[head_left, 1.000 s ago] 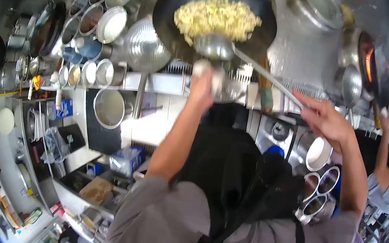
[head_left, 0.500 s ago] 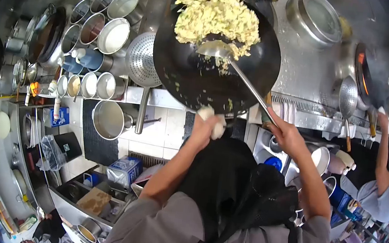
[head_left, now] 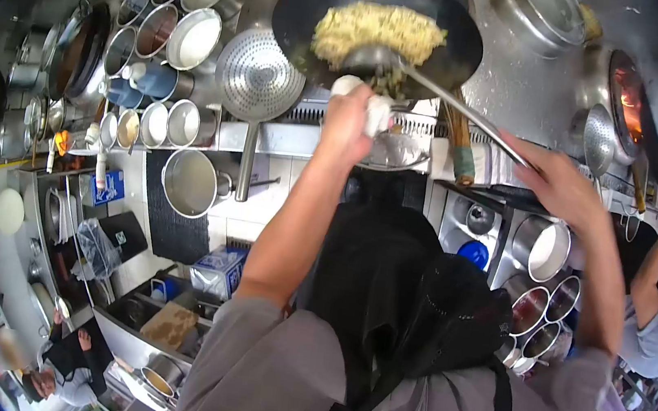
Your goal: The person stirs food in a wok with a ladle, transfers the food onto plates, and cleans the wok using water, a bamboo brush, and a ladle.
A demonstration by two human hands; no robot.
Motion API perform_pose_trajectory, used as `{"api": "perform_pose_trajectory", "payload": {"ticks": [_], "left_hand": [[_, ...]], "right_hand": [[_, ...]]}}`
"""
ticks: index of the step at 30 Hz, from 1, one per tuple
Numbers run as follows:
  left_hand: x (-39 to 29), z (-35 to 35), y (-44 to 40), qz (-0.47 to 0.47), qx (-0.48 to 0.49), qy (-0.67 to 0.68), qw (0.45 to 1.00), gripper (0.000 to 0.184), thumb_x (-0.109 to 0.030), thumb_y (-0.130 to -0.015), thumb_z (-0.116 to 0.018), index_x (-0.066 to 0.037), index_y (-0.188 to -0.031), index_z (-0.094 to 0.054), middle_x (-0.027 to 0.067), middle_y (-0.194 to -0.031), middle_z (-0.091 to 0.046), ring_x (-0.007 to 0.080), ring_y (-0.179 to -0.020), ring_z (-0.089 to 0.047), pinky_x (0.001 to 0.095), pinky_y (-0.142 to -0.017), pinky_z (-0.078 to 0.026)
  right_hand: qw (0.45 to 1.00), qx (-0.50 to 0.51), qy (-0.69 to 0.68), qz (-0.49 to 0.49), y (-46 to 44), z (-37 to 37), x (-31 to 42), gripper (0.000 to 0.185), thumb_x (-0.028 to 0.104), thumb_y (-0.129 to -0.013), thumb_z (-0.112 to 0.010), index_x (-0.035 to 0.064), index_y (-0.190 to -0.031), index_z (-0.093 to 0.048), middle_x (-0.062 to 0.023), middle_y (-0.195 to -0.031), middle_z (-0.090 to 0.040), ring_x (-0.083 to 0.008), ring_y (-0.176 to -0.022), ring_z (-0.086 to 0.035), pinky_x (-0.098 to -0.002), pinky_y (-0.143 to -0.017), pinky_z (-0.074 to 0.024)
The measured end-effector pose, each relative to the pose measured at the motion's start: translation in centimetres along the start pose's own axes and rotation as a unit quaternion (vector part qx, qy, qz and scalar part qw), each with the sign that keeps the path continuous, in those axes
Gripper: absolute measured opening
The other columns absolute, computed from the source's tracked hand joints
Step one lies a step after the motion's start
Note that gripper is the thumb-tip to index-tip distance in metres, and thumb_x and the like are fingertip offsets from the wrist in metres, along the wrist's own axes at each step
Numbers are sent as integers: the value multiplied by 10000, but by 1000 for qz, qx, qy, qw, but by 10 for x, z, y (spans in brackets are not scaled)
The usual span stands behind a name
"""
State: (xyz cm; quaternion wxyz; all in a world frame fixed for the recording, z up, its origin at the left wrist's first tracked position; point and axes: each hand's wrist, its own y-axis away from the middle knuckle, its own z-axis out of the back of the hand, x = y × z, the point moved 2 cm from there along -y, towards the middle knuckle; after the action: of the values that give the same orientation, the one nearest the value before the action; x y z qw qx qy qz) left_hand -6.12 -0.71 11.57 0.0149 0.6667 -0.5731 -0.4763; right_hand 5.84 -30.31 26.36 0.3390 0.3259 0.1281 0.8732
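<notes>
A black wok (head_left: 295, 25) is lifted and tilted over the stove, with yellow fried food (head_left: 383, 31) flecked with green lying in it. My left hand (head_left: 345, 129) is closed around a folded white cloth (head_left: 377, 118) at the wok's near rim; the grip on the metal beneath is hidden. In my right hand (head_left: 558, 183), slightly blurred, is the long handle of a steel ladle (head_left: 471, 115). Its bowl rests inside the wok against the food's near edge. Below the wok the burner (head_left: 393, 152) shows.
A perforated strainer (head_left: 259, 74) lies left of the wok, beside several seasoning pots (head_left: 193, 39). To the right are a large steel pot (head_left: 537, 17), a flaming burner (head_left: 629, 103) and another person's arm (head_left: 656, 254). A wooden-handled tool (head_left: 459, 148) leans at the stove's front edge.
The wok has risen and tipped away from me, uncovering the burner. My left hand moved forward with it. The ladle and my right hand shifted up and right, and the food gathered lower in the wok.
</notes>
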Motion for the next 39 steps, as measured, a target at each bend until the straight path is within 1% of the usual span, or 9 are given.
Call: {"api": "perform_pose_trajectory", "payload": {"ticks": [4,8,14,20,22,26,32,36,39], "left_hand": [[147,94,-33,-86,-4,-91,992,182,-35,-945,-576,-20,-1126,-568,139,-970,-690,239,-781,-696,406,-643,-605],[95,70,42,-25,50,-96,994,218,2,-910,-616,-43,-1122,-585,125,-1049,-690,212,-786,-701,354,-620,-604],[41,32,-27,-29,-30,-33,999,104,-106,-955,-595,-26,-1018,-616,124,-830,-671,244,-657,-659,423,-609,-565],[12,23,62,24,-48,-37,998,154,-148,-960,-607,-29,-1058,-599,152,-900,-706,255,-717,-706,367,-552,-558],[1,16,20,19,-28,-20,999,151,-142,-972,-588,-22,-1063,-581,170,-916,-712,264,-733,-710,388,-570,-577],[138,96,-25,-76,-9,-100,992,179,-59,-971,-570,-16,-1145,-574,136,-1017,-690,242,-804,-711,393,-591,-610],[62,44,58,-41,-11,-75,996,248,-31,-932,-593,-41,-1179,-566,128,-1010,-699,236,-793,-704,363,-572,-601],[44,37,-31,-27,38,-10,999,240,-74,-964,-588,-44,-1200,-556,103,-899,-658,233,-775,-697,383,-589,-594],[76,59,28,-11,-59,0,998,283,-74,-976,-565,-48,-1256,-528,117,-981,-672,246,-783,-700,384,-573,-595]], "right_hand": [[980,-179,83,0,-71,-156,-68,644,156,-998,-631,311,-1581,-407,-218,-910,-690,-395,-771,-681,-501,-726,-547],[982,-164,-37,91,-23,-145,-31,643,123,-978,-662,238,-1569,-435,-222,-1001,-712,-441,-852,-682,-522,-751,-539],[951,60,-269,-139,13,-34,23,534,210,-1050,-599,262,-1564,-465,11,-864,-611,-95,-638,-454,-278,-609,-450],[898,186,-301,-263,54,45,40,563,75,-999,-644,220,-1529,-521,9,-825,-644,-82,-573,-465,-255,-595,-445],[998,52,31,-14,17,27,30,612,131,-979,-659,260,-1551,-483,-206,-866,-708,-314,-654,-660,-409,-704,-552],[976,-179,120,26,-61,-129,-57,643,222,-1014,-620,312,-1598,-367,-218,-834,-689,-420,-681,-671,-534,-631,-544],[994,-38,-98,-26,1,-89,4,644,162,-1000,-645,282,-1589,-414,-261,-992,-704,-416,-722,-664,-491,-747,-537],[912,70,-367,-167,12,-44,24,543,180,-1055,-598,247,-1575,-457,61,-756,-583,-53,-597,-474,-235,-541,-413],[922,127,-318,-181,36,-3,24,520,176,-1057,-594,226,-1562,-480,63,-708,-501,-23,-553,-431,-218,-474,-350]]}}
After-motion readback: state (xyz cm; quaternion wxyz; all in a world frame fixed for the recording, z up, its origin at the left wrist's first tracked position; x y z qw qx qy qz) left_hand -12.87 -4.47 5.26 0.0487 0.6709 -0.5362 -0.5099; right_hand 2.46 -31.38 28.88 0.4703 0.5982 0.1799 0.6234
